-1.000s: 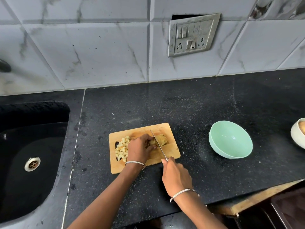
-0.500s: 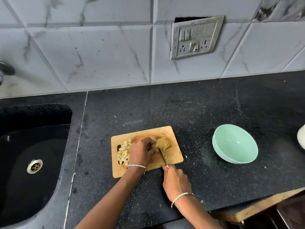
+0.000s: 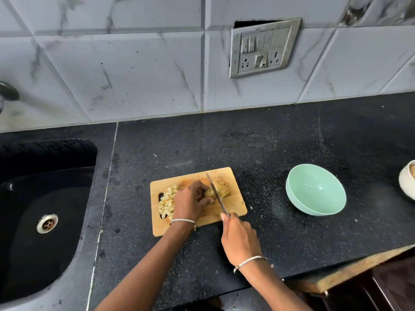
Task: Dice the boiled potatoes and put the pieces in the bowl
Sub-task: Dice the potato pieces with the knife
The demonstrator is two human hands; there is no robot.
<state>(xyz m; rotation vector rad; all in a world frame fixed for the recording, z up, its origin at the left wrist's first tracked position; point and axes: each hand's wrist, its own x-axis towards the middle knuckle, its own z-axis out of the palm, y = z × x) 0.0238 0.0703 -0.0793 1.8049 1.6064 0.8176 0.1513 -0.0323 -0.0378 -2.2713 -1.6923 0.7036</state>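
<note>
Left hand curls its fingers around the boiled potato, soft and crumbly; right hand grips the knife, so light pressure suits.

A partly cut boiled potato is shown on the right half of a wooden cutting board, with pale diced pieces heaped at its left end. The mint-green bowl is set upright on the counter, well apart to the right.

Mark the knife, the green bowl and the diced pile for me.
knife (image 3: 215,192): head view, middle of the blade.
green bowl (image 3: 318,198): head view, bare inner wall.
diced pile (image 3: 167,202): head view, centre of the cubes.
</note>
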